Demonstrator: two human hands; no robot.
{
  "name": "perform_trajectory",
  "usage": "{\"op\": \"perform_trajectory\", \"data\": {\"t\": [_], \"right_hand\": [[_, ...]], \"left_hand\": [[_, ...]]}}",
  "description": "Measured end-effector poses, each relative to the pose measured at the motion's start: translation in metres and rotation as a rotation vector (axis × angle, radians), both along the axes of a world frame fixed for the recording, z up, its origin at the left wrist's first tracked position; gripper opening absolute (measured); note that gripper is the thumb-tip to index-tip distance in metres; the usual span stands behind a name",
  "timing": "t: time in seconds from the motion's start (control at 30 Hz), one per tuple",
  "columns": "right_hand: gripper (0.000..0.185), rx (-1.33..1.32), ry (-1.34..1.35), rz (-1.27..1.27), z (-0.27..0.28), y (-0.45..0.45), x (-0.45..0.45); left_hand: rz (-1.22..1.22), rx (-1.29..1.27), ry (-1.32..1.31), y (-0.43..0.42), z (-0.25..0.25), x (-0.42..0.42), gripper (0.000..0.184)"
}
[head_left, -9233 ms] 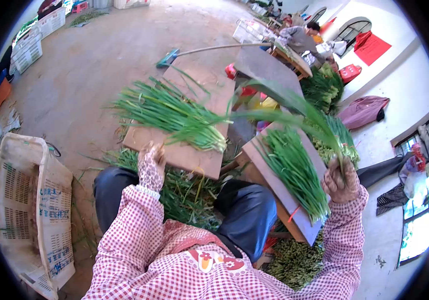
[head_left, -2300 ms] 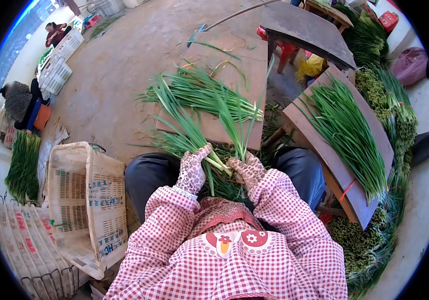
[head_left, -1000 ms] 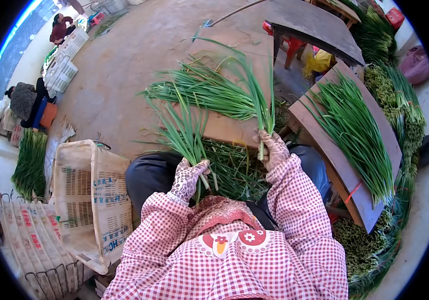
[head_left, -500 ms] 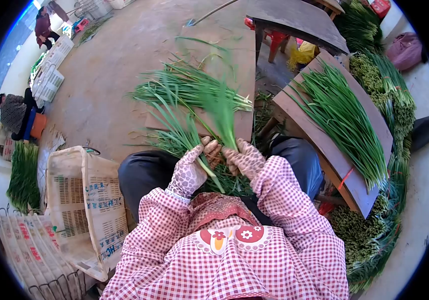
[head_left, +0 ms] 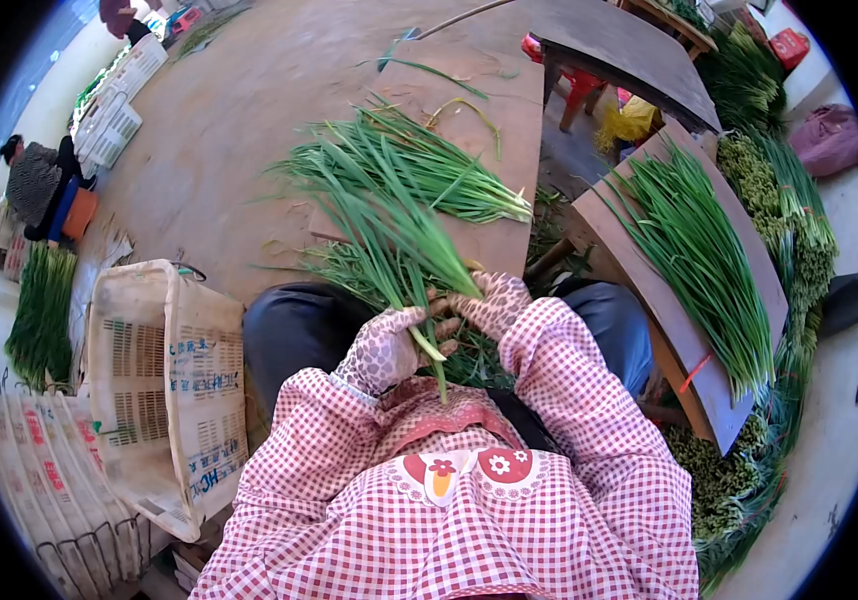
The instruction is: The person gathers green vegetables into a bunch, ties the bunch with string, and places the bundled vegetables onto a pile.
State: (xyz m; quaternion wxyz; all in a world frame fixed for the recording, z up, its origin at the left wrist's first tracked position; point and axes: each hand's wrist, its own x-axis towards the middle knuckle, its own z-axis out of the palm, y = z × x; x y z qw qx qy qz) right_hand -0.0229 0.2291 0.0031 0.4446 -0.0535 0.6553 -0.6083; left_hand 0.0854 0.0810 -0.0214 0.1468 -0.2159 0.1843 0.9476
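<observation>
My left hand (head_left: 381,350), in a spotted glove with soiled fingertips, is closed around a few garlic chives (head_left: 389,285), whose pale ends stick out below it. My right hand (head_left: 494,305), gloved alike, grips a small bunch of green chives (head_left: 434,250) that leans forward and left. Both hands are close together above my lap, and the leaves of the two bunches overlap. Just ahead, a loose heap of chives (head_left: 439,170) lies on a low brown board (head_left: 494,110), white ends toward the right.
On the right, a slanted board (head_left: 609,215) bears a neat pile of chives (head_left: 694,265); tied bundles (head_left: 799,240) line the wall beyond. At left stand a white plastic crate (head_left: 174,390) and standing chives (head_left: 41,315). Two people sit farther off at far left.
The bunch in my right hand has swung from upright to leaning forward-left, across the left hand's chives. The camera view has shifted slightly.
</observation>
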Motion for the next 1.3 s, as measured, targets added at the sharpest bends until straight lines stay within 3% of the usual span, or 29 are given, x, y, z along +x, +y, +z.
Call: {"op": "perform_trajectory", "data": {"t": [0.03,0.13,0.27,0.4,0.57,0.6,0.63,0.7,0.83,0.97,1.03,1.17,1.3], "right_hand": [[0.020,-0.025,0.270,-0.035,-0.011,-0.002,-0.004],[0.018,0.098,0.386,-0.164,-0.004,-0.005,-0.040],[0.016,0.144,0.316,-0.300,0.028,0.002,-0.089],[0.015,0.144,0.221,-0.341,0.055,0.016,-0.111],[0.013,0.042,0.069,-0.328,0.082,0.047,-0.106],[0.014,-0.044,0.052,-0.228,0.076,0.051,-0.100],[0.022,0.099,0.072,-0.229,0.067,0.050,-0.091],[0.027,0.137,0.039,-0.142,0.052,0.049,-0.062],[0.025,-0.007,-0.134,0.029,0.023,0.041,-0.015],[0.022,0.023,-0.326,0.005,-0.003,0.038,-0.005],[0.022,0.078,-0.277,-0.009,0.000,0.033,0.007],[0.028,-0.044,-0.445,0.037,-0.007,0.041,0.015],[0.029,-0.038,-0.411,0.068,-0.022,0.050,0.003]], "left_hand": [[0.004,-0.003,0.000,-0.001,0.001,0.004,0.037],[-0.069,-0.027,-0.003,-0.005,0.008,0.018,0.043],[-0.014,0.068,0.183,-0.010,0.029,0.033,0.039],[0.256,-0.116,0.474,-0.027,0.061,0.025,0.039],[0.162,-0.018,0.415,-0.014,0.056,-0.024,0.040],[0.142,-0.011,0.365,-0.006,0.048,-0.029,0.041],[0.118,-0.002,0.312,0.003,0.041,-0.033,0.041],[0.105,0.071,0.283,0.017,0.021,-0.038,0.040],[0.124,0.157,0.261,0.026,-0.003,-0.037,0.040],[0.210,0.130,0.219,0.026,-0.015,-0.035,0.039],[0.245,0.115,0.197,0.025,-0.017,-0.037,0.043],[0.304,0.159,0.223,0.022,-0.016,-0.038,0.051],[0.165,0.088,0.274,0.010,-0.028,-0.033,0.055]]}}
